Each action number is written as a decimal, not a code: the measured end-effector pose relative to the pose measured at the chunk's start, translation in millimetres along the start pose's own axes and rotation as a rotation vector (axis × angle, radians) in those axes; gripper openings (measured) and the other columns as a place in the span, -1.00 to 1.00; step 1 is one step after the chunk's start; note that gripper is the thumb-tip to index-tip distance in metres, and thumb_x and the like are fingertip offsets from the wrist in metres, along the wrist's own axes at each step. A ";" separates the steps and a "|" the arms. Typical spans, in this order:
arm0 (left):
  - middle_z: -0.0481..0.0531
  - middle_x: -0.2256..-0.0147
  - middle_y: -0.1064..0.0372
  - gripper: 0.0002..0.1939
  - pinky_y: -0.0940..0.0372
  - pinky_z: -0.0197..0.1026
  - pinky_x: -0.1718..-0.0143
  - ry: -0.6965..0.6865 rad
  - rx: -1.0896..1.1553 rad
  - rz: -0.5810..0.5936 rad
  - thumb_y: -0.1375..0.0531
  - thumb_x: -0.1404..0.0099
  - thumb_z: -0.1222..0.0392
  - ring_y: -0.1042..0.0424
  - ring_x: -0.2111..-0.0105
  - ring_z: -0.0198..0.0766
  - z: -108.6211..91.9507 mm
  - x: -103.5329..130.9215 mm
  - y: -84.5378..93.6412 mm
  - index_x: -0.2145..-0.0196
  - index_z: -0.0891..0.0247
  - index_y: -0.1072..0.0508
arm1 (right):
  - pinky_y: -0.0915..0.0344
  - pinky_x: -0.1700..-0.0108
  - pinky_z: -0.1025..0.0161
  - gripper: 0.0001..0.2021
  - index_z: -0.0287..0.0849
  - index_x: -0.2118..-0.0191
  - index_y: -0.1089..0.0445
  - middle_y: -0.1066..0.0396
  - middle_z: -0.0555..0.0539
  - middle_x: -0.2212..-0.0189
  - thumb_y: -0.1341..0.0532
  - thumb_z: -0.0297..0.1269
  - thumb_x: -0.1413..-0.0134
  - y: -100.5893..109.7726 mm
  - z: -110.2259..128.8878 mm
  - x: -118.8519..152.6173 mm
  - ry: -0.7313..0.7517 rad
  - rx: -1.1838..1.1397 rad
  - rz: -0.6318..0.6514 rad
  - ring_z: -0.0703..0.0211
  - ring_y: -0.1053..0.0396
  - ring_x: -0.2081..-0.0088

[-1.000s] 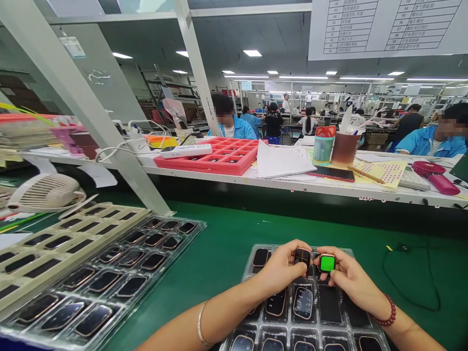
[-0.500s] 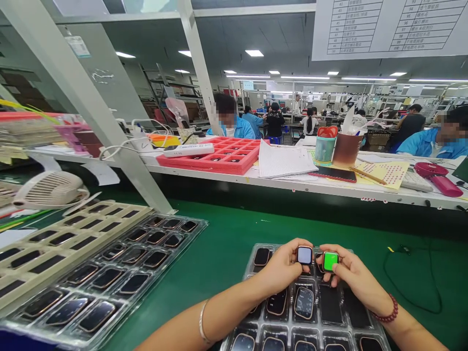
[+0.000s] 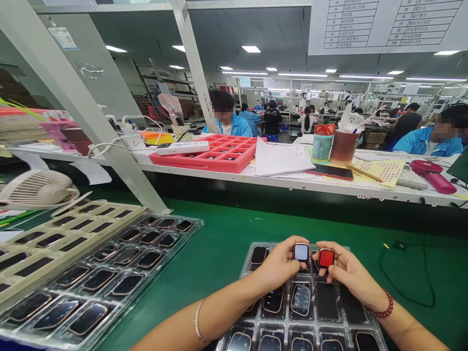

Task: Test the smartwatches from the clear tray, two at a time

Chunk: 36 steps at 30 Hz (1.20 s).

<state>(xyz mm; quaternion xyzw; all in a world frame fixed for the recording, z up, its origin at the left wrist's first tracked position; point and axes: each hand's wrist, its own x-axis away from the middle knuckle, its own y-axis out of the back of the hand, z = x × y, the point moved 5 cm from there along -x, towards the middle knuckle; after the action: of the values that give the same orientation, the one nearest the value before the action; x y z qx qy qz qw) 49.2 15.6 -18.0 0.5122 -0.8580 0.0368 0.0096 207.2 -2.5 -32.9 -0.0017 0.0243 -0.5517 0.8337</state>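
My left hand is closed around a smartwatch whose screen glows pale white. Just beside it, my right hand grips a second smartwatch with a red screen, the thumb at its lower edge. Both watches are strapless, with gold-coloured rims, and are held a little apart. Under my hands lies a clear plastic tray with watches in several pockets. One watch in it shows a faintly lit face; some pockets to its right look plain black.
On the left, another clear tray of dark-screened watches lies beside a cream tray. A white fan stands behind them. A shelf holds a red compartment tray, papers and cups. A thin cable lies at right. Co-workers sit beyond.
The screen of the watch in my right hand has turned from green to red. Both hands keep their hold, and the whole view has shifted slightly.
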 end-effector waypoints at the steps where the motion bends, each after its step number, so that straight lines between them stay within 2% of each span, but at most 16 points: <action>1: 0.04 0.29 -0.36 -0.52 -0.19 -0.31 0.39 -0.004 0.000 -0.005 -0.05 0.11 0.51 -0.36 0.34 -0.31 -0.4 -0.1 0.1 0.16 0.28 -0.29 | -0.34 0.40 0.26 -0.62 -0.09 -0.01 -0.23 -0.36 -0.14 0.13 -0.15 -0.36 -0.02 -0.4 0.4 0.5 0.000 0.011 -0.005 0.20 -0.41 0.36; 5: 0.03 0.30 -0.36 -0.55 -0.21 -0.27 0.31 -0.013 0.003 -0.008 -0.08 0.09 0.50 -0.36 0.34 -0.32 -1.6 -0.1 -0.7 0.18 0.29 -0.30 | -0.33 0.36 0.26 -0.62 -0.09 -0.01 -0.23 -0.36 -0.14 0.12 -0.18 -0.35 -0.01 -4.8 2.6 3.3 0.000 0.056 -0.015 0.19 -0.41 0.32; 10: 0.04 0.29 -0.37 -0.57 -0.19 -0.29 0.37 0.005 -0.023 -0.008 -0.13 0.05 0.45 -0.37 0.37 -0.31 -1.1 -0.1 0.2 0.16 0.29 -0.29 | -0.33 0.31 0.23 -0.64 -0.08 0.00 -0.23 -0.36 -0.12 0.12 -0.15 -0.38 -0.04 -9.0 3.4 5.1 -0.026 0.098 0.006 0.20 -0.42 0.31; 15: 0.01 0.35 -0.37 -0.64 -0.18 -0.30 0.42 0.011 0.003 0.006 -0.10 -0.01 0.42 -0.34 0.47 -0.37 -1.2 0.0 0.1 0.17 0.30 -0.29 | -0.33 0.32 0.23 -0.59 -0.08 0.00 -0.22 -0.34 -0.13 0.10 -0.18 -0.42 0.04 -7.3 5.9 3.9 -0.055 0.072 -0.016 0.18 -0.43 0.30; 21: 0.02 0.32 -0.36 -0.56 -0.24 -0.25 0.30 0.003 0.041 0.002 -0.07 0.11 0.53 -0.36 0.33 -0.30 -2.5 0.7 -2.4 0.22 0.30 -0.32 | -0.32 0.40 0.25 -0.67 -0.10 0.00 -0.23 -0.39 -0.14 0.17 -0.11 -0.33 -0.07 -5.4 5.2 2.0 -0.006 0.063 -0.019 0.21 -0.41 0.37; 27: 0.02 0.32 -0.38 -0.59 -0.22 -0.27 0.32 -0.007 -0.007 0.010 -0.15 0.08 0.47 -0.36 0.35 -0.31 -1.8 -0.4 -1.7 0.21 0.30 -0.30 | -0.35 0.25 0.21 -0.58 -0.08 0.00 -0.25 -0.34 -0.12 0.07 -0.21 -0.40 0.05 -9.9 5.8 4.6 -0.008 0.082 -0.006 0.17 -0.40 0.25; 32: -0.02 0.37 -0.35 -0.69 -0.22 -0.26 0.36 -0.026 0.031 0.021 -0.17 0.01 0.38 -0.31 0.47 -0.38 0.5 -0.9 -0.3 0.23 0.31 -0.32 | -0.34 0.37 0.21 -0.66 -0.11 0.02 -0.26 -0.40 -0.15 0.20 -0.17 -0.25 -0.05 -7.9 5.8 3.5 0.001 0.096 -0.033 0.14 -0.42 0.34; 36: -0.02 0.38 -0.35 -0.69 -0.22 -0.25 0.34 -0.035 0.028 0.020 -0.20 0.01 0.35 -0.32 0.45 -0.36 1.5 -1.2 0.1 0.24 0.29 -0.32 | -0.33 0.36 0.21 -0.64 -0.10 0.03 -0.26 -0.40 -0.14 0.20 -0.21 -0.22 -0.02 -7.5 4.8 3.6 -0.012 0.090 -0.038 0.13 -0.43 0.33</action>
<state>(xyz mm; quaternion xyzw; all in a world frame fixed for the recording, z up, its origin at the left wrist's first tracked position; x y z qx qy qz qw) 49.8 16.5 -19.6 0.5045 -0.8624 0.0400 -0.0130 201.9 -8.9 -28.1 0.0318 -0.0055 -0.5681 0.8223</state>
